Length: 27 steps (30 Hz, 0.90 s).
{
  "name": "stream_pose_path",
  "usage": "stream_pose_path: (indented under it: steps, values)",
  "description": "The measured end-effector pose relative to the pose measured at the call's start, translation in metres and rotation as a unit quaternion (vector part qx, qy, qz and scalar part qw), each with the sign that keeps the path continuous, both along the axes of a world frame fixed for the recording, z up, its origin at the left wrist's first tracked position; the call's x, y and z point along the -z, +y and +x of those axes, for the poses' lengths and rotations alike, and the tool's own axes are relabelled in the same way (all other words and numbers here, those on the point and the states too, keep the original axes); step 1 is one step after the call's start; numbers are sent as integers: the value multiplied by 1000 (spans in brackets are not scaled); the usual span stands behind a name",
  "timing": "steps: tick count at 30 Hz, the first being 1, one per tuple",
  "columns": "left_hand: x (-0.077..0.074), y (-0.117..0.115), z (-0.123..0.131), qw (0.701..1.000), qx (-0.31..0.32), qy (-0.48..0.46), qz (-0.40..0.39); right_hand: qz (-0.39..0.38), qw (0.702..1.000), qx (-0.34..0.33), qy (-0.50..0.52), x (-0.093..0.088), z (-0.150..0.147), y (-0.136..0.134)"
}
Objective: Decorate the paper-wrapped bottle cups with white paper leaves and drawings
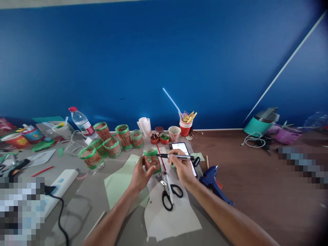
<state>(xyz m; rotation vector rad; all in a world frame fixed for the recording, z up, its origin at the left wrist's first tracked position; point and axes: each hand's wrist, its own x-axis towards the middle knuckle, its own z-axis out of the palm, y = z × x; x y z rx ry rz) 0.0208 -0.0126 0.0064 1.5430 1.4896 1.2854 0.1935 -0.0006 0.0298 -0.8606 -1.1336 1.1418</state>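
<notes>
My left hand (141, 173) is wrapped round a small cup (151, 162) painted brown with green bands. In my right hand (180, 166) is a black and grey marker (179, 156), its tip pointing left at the cup's side; whether it touches cannot be made out. Just below lie scissors (167, 201) with black handles on white paper (169, 222), and a thin red and white brush (164, 165) crosses them. Behind my right hand a phone (178, 146) with a lit screen lies flat, partly hidden by that hand.
Several brown and green painted cups (123, 136) stand at left, near a water bottle (81, 120). Paint pots (164, 138) and a red cup of sticks (185, 128) stand by the wall. A blue glue gun (214, 181) lies right; a power strip (63, 186) lies left.
</notes>
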Motion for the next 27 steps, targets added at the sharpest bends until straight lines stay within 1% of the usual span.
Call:
stream_pose_path:
  steps: [4,9,13,16,19,23,27]
  values:
    - [1,0,-1,1000,7,10,9,-1,1000,-20,-8,-1,-1,-1]
    - [2,1,-2,1000,3,7,-6,2,1000,5,-8,1,0,-1]
    - [2,1,-2,1000,7,11,3,4,1000,-16,-23,2,0,-1]
    - [1,1,-2,1000,8,3,2,5,999,0,-34,1,0,-1]
    - [-1,1,-1,1000,-6,3,4,6,1000,13,-22,0,0,-1]
    - [-5,-1,2,999,-32,4,11,4,999,-25,-23,1,-2,-6]
    - [-6,-1,3,999,-37,26,5,15,998,-44,-37,2,-4,-11]
